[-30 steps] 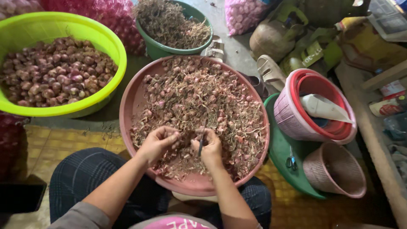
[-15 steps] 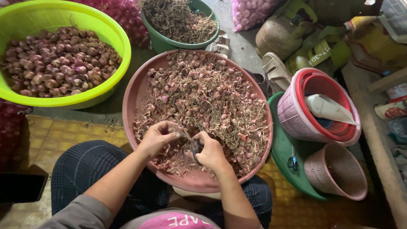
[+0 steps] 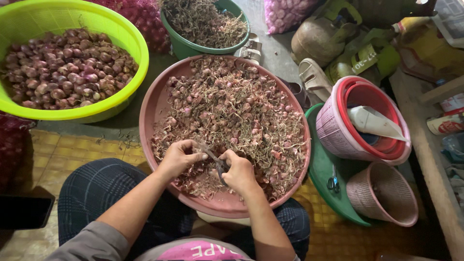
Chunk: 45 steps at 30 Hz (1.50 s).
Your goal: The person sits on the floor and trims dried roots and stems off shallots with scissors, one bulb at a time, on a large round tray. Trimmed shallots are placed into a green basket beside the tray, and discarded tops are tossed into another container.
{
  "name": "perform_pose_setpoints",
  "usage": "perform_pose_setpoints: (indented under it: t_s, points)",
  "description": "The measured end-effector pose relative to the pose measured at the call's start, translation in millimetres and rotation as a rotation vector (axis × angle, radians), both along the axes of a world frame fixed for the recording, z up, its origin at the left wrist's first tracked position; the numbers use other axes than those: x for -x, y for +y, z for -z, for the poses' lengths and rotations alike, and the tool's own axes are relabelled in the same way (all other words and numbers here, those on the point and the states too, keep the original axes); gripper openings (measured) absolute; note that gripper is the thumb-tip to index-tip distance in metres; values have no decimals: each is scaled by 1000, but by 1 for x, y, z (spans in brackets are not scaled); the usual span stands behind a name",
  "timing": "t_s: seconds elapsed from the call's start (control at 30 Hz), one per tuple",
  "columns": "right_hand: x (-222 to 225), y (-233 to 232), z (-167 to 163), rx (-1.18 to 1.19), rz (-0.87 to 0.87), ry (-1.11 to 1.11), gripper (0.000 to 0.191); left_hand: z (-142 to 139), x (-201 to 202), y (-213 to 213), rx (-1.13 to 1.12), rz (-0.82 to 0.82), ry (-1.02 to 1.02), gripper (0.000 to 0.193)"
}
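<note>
Pinkish-brown plastic is forming the wide round tray point(image 3: 151, 104) that is resting on the person's lap, heaped with untrimmed shallots point(image 3: 232, 104) tangled in dry roots and stems. Compared with a second ago, when the two hands were apart and picking through the near part of the heap, they are now coming together over the near edge of the pile. The left hand point(image 3: 178, 158) is closing its fingers around what looks like a single shallot, while the right hand point(image 3: 238, 173) is gripping a small dark cutting tool point(image 3: 217, 163) (scissors or snips, hard to say which) whose tip is meeting the left hand's fingertips. That suggests one bulb has been picked out and is being trimmed right now.

To the far left a lime-green basin point(image 3: 121, 31) is holding cleaned shallots point(image 3: 67, 67), and at the far middle a dark green bucket point(image 3: 186, 48) is filling with cut roots and stems. On the right, a pink basket point(image 3: 333, 128) with red bowls nested in it is sitting on a green tray point(image 3: 321, 169), beside a pair of small scissors point(image 3: 332, 182) and an empty pink basket point(image 3: 382, 193).

The bulb itself is almost wholly hidden inside the left hand, and the tool's blades are too dark and small to make out. The lime-green basin is being cut off by the left edge.
</note>
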State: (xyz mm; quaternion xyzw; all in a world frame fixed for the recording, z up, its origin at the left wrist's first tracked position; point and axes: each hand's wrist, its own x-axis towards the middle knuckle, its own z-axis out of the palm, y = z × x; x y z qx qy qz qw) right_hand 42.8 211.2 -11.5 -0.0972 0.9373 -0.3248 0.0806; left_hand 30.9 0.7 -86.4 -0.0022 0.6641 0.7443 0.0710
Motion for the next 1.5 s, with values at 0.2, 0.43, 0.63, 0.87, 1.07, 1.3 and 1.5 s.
perform_pose_setpoints:
  t_s: [0.2,0.43,0.63,0.87,1.07,1.3,1.5]
  points:
    - [10,4,12,276,143,-225,46,-1,-1,1,-75,40,-10,27]
    - [8,-4,37,884,-46,-33,48,7,-6,13,-178,108,-90,25]
    - [13,0,57,824,100,-2,40,4,-13,18,-157,165,-198,23]
    - [16,5,46,667,230,-71,41,10,-5,14,-353,41,-179,27]
    - [14,16,24,306,-95,-36,56,12,2,8,-605,-152,-227,27]
    - [9,10,27,370,-32,-376,45,10,1,10,-422,-89,-59,39]
    - [17,19,41,305,12,-330,38,2,2,7,-414,-116,-146,34]
